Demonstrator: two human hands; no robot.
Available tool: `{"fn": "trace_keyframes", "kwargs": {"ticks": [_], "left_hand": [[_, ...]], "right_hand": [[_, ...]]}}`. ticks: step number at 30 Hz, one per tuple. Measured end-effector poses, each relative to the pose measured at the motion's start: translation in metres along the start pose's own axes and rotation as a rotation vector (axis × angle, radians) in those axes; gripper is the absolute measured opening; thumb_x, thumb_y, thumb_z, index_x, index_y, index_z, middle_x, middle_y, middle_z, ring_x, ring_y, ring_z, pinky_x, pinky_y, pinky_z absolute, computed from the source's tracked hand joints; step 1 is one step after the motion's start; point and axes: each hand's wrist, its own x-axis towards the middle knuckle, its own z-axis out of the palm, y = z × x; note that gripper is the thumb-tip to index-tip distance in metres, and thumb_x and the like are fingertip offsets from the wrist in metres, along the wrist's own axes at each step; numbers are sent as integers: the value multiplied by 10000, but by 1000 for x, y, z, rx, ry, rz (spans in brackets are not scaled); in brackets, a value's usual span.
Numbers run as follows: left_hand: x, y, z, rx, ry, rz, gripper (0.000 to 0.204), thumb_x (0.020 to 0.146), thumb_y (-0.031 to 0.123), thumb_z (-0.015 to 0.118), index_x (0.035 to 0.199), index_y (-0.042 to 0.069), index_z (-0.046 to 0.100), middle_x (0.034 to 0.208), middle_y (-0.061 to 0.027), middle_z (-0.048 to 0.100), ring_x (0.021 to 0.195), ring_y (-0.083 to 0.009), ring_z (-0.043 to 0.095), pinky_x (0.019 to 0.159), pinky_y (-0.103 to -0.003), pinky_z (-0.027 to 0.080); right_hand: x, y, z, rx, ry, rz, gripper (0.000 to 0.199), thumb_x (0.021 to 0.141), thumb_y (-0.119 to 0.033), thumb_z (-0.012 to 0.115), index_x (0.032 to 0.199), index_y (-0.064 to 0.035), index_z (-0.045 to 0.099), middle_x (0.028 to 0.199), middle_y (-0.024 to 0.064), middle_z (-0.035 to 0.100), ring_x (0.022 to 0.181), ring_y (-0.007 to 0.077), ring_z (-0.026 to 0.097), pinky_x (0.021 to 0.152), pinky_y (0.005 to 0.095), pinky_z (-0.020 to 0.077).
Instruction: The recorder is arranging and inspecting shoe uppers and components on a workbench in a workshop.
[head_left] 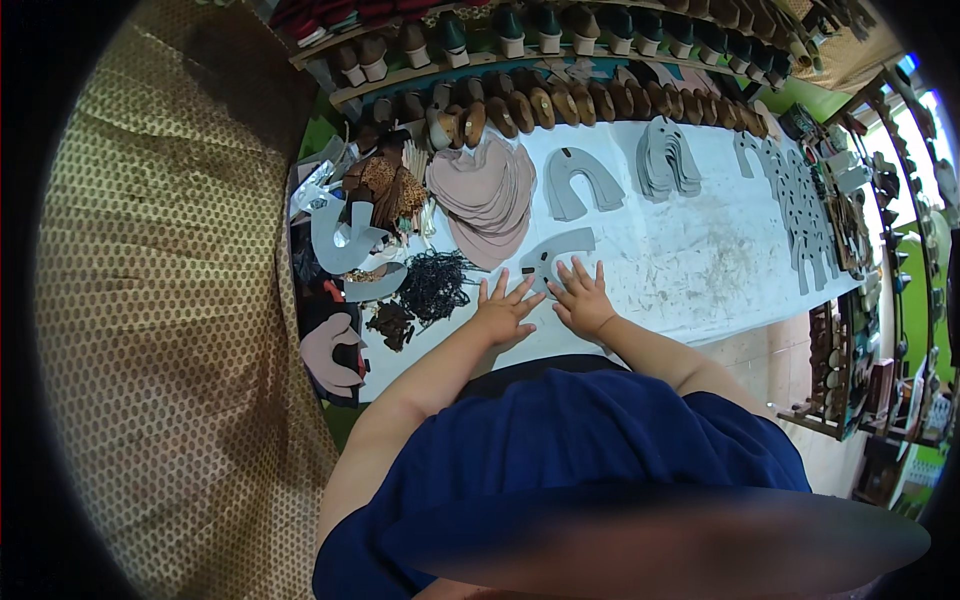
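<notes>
Both my hands rest near the front edge of a white-covered table, fingers spread. Between and just beyond them lies a grey curved shoe-upper piece (562, 247) with a small dark mark. My left hand (503, 312) is at its near left end, and my right hand (581, 297) is against its near right part; neither grips it. Left of my left hand sits a tangled heap of black strips (434, 286). Beyond that, several pinkish-beige cut pieces (482, 205) are fanned in a pile. Farther back are two stacks of grey arched pieces, one left (578, 186) and one right (668, 162).
Shoe lasts (560, 103) line the table's back, with shelves of more lasts (548, 28) above. Many grey pieces (797, 220) lie spread at the right end of the white tabletop (690, 255). Leopard-print scraps (385, 190) are piled left. A patterned curtain (170, 300) hangs left; racks (835, 375) stand right.
</notes>
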Motion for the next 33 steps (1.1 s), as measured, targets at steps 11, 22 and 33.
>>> {"fn": "trace_keyframes", "kwargs": {"ticks": [11,22,33], "left_hand": [[13,-4,28,-90,484,-110,861,829,497,689,1486,30,386,1617,-278,91,1486,-491,76,1179,-595,105],[41,0,-13,-195,597,-121,304,745,365,759,908,109,739,1619,-288,117,1456,-554,112,1139,-611,180],[73,3,-4,-232,563,-173,181,718,318,783,827,173,795,1622,-209,219,1466,-523,118,1125,-572,235]], "right_hand": [[3,2,-5,108,-23,52,495,898,-384,601,1365,-217,590,1583,112,326,1498,362,184,1156,674,75],[5,2,-10,120,-98,75,495,935,-401,549,1400,-230,554,1613,120,258,1505,347,165,1161,672,75],[10,1,-12,79,-147,87,504,899,-378,572,1374,-206,557,1621,158,211,1500,387,161,1149,687,116]]}}
